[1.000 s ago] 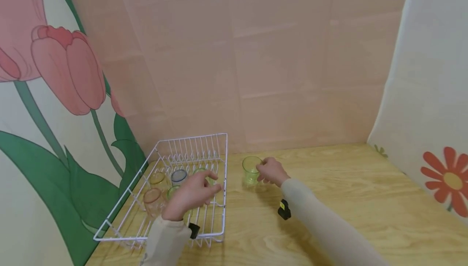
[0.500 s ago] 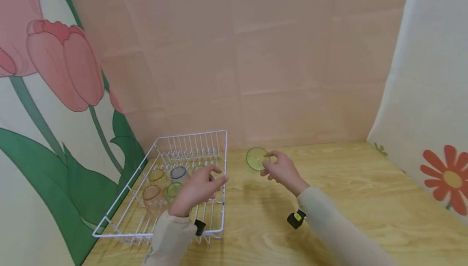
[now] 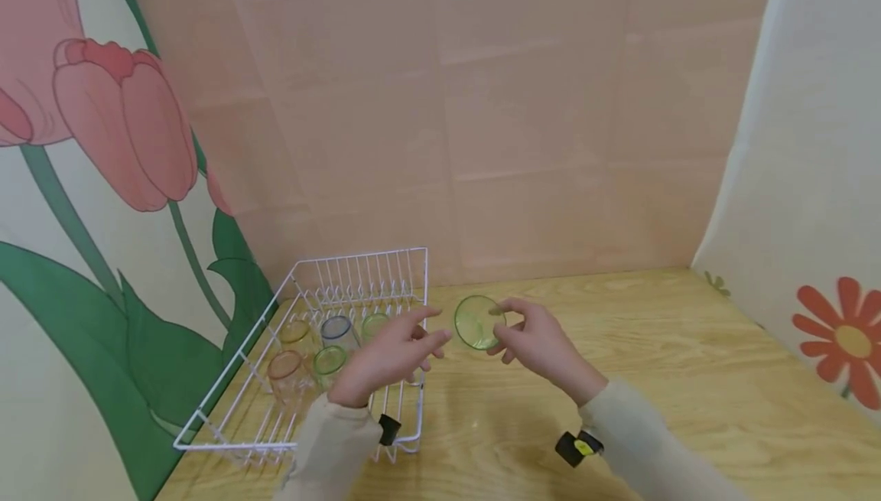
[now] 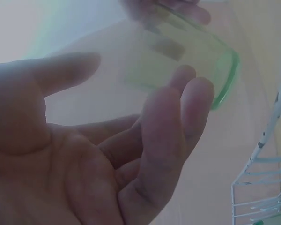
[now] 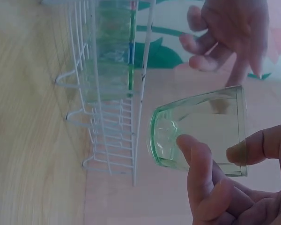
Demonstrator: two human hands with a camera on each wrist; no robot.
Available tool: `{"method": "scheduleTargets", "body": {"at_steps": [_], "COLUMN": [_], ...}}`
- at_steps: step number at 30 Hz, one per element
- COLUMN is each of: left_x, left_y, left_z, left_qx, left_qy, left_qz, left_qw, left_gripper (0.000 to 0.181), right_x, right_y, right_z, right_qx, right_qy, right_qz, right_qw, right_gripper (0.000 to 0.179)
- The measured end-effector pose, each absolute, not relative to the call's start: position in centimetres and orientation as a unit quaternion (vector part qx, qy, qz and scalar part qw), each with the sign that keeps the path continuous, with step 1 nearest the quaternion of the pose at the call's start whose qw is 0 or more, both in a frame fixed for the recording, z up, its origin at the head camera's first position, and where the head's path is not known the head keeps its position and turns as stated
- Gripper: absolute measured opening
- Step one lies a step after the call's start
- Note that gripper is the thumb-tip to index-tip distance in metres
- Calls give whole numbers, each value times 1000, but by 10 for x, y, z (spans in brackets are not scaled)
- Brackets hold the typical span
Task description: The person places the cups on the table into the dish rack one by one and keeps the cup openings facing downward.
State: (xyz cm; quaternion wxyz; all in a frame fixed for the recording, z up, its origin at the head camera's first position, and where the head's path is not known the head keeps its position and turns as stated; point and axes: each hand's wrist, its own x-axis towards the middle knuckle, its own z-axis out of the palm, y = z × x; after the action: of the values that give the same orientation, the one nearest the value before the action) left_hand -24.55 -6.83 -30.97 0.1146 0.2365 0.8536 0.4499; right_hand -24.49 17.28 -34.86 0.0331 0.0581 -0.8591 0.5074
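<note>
A clear green glass (image 3: 475,323) is held above the table just right of the rack, one round end facing the head camera. My right hand (image 3: 540,342) pinches its side between thumb and fingers, as the right wrist view shows with the glass (image 5: 201,131). To the left of it my left hand (image 3: 392,352) reaches over the rack's right edge, fingers loosely bent and holding nothing. In the head view a small gap separates its fingertips from the glass. The left wrist view shows the left hand's fingers (image 4: 161,122) in front of the glass (image 4: 201,51).
A white wire dish rack (image 3: 241,446) stands at the left on the wooden table (image 3: 654,363). Inside are several glasses, among them an orange one (image 3: 285,371), a yellow one (image 3: 294,330), a blue-rimmed one (image 3: 336,327) and a green one (image 3: 329,361). A pink-covered wall (image 3: 523,141) rises behind.
My right hand has lifted the green glass off the table and tilted it, then brought it slightly left and nearer. My left hand has moved right, towards the glass.
</note>
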Motion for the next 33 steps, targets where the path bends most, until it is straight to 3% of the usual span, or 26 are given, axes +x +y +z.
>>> {"method": "scheduleTargets", "body": {"at_steps": [6,16,25,33], "left_x": [-246,-246,-244,-243], "left_y": [-62,-61,-60,-59], "left_z": [-310,-311,-313,-313], "left_qx": [253,273,282,292], "left_qy": [837,840,844,857], "left_qz": [463,449,442,411], "left_qw": [143,131,116,111], "left_gripper": [66,56,51,52], "right_x": [-235,-235,-244,-249], "right_y": [167,170,180,184], "right_z": [-344,-347,-347,-351], "right_qx": [71,87,75,46], "right_qy": [-850,-830,-781,-793], "right_qz": [521,551,618,603], "right_qw": [23,5,-52,-74], "right_gripper": [39,39,66,75]}}
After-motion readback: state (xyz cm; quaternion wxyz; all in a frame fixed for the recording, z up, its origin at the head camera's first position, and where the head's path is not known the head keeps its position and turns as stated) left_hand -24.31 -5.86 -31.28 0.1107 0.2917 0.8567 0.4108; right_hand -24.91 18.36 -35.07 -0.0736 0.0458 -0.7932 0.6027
